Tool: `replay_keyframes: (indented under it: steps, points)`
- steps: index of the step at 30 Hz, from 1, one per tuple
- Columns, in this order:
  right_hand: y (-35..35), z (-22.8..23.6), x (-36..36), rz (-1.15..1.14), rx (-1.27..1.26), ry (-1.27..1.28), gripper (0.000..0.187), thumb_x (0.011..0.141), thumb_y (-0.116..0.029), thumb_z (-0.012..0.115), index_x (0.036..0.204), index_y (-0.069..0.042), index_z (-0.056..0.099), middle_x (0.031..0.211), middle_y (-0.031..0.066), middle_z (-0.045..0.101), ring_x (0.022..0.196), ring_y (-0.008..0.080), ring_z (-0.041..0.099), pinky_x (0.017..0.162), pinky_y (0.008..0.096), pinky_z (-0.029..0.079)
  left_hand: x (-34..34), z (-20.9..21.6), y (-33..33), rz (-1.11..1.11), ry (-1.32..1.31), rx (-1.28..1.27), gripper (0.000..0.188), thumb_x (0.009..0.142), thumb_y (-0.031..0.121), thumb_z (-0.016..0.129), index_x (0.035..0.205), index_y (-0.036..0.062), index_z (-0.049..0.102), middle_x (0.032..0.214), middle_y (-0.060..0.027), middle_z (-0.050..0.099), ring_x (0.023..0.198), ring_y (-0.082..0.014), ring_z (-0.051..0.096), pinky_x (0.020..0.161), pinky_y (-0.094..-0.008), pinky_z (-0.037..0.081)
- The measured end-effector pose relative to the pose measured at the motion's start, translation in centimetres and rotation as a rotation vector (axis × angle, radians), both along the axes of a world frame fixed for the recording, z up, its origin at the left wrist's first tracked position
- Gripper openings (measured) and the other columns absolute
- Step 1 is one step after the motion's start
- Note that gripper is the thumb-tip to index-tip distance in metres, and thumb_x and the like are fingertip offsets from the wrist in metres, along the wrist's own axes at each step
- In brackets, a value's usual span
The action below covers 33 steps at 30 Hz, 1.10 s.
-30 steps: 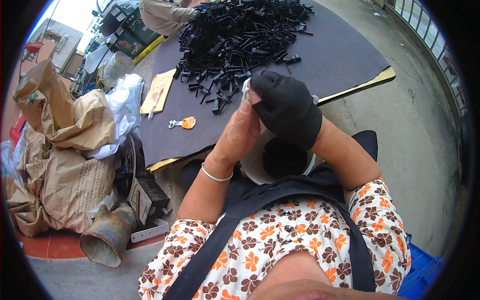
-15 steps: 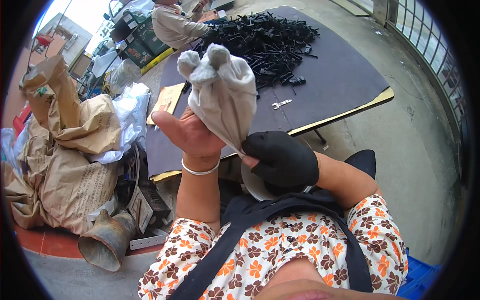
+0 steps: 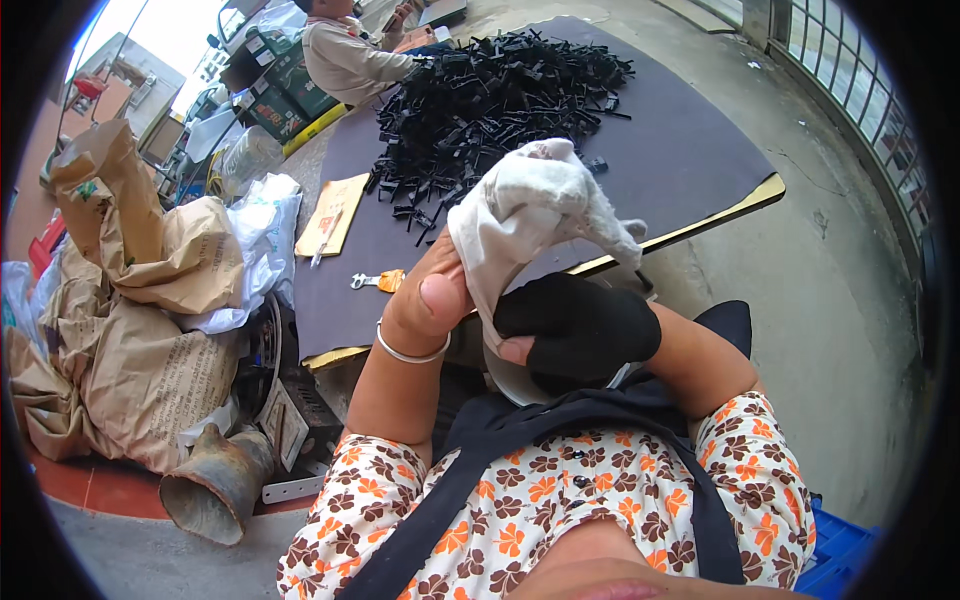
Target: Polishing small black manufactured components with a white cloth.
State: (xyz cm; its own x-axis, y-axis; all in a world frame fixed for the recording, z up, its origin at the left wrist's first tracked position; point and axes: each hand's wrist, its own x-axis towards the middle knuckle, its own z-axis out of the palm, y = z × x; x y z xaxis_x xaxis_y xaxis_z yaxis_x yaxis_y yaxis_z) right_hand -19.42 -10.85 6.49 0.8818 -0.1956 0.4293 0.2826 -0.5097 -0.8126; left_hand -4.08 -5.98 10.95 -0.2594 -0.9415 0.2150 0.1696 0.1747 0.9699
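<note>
A white knitted glove [image 3: 535, 200] is partly over my left hand [image 3: 436, 290]; the fingers are inside it and hidden, while the bare thumb sticks out beside the cuff. The glove's own finger ends flop to the right. My right hand [image 3: 578, 330], in a black glove that leaves the thumb tip bare, pinches the white glove's cuff and is closed on it. A white band [image 3: 412, 357] circles my left wrist. Below my right hand, a pale round container [image 3: 508, 378] shows in part.
A dark-topped table [image 3: 680, 170] bears a heap of small black parts [image 3: 500, 100], a wrench [image 3: 362, 281] and a yellowish paper pad [image 3: 330, 222]. Brown paper sacks [image 3: 150, 380] and a rusty metal funnel shape [image 3: 215, 485] stand left. Another person [image 3: 350, 55] is beyond the table.
My left hand has turned and shifted slightly right, deeper in the white glove, whose finger ends have swung from upright to the right. The wrench, previously farther right, now shows left of my hand.
</note>
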Motion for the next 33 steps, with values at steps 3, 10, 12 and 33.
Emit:
replay_keyframes:
  steps: [3, 10, 12, 33]
  points:
    - [0.0, -0.1, 0.1, 0.019, 0.099, -0.003, 0.017, 0.085, -0.017, 0.054, 0.091, -0.002, 0.058, 0.078, 0.0166, 0.059, 0.074, 0.0300, 0.059, 0.068, 0.0362, 0.046, 0.8, -1.5, -0.4, 0.008, 0.027, -0.081, 0.124, 0.053, 0.086, 0.045, 0.135, -0.0058, 0.028, 0.134, -0.0164, 0.038, 0.123, -0.0244, 0.039, 0.103, -0.0366, 0.030]
    - [-0.7, -0.4, 0.1, -0.186, -0.120, -0.219, 0.015, 0.083, -0.017, 0.057, 0.088, -0.003, 0.057, 0.078, 0.0174, 0.059, 0.072, 0.0336, 0.058, 0.064, 0.0373, 0.046, 0.0, -1.0, -2.0, -0.013, -0.149, -0.256, 0.105, 0.067, 0.073, 0.057, 0.133, -0.0057, 0.032, 0.133, -0.0160, 0.040, 0.123, -0.0228, 0.040, 0.102, -0.0342, 0.030]
    - [-1.2, 0.7, -0.9, -0.511, -0.451, -0.141, 0.011, 0.077, -0.013, 0.062, 0.085, -0.005, 0.059, 0.073, 0.0170, 0.057, 0.070, 0.0313, 0.058, 0.059, 0.0361, 0.046, -0.6, -1.4, -2.2, 0.022, -0.100, -0.263, 0.103, 0.069, 0.073, 0.053, 0.134, -0.0038, 0.031, 0.132, -0.0161, 0.041, 0.123, -0.0232, 0.038, 0.103, -0.0348, 0.027]
    - [-7.0, -1.0, -2.2, -0.901, -0.012, -0.559, 0.014, 0.081, -0.005, 0.062, 0.094, -0.001, 0.064, 0.077, 0.0070, 0.063, 0.067, 0.0118, 0.058, 0.062, 0.0249, 0.047, -0.1, -3.7, -1.6, -0.117, 0.046, 0.124, 0.120, 0.061, 0.090, 0.033, 0.137, -0.0027, 0.026, 0.141, -0.0133, 0.031, 0.128, -0.0243, 0.033, 0.105, -0.0380, 0.027]
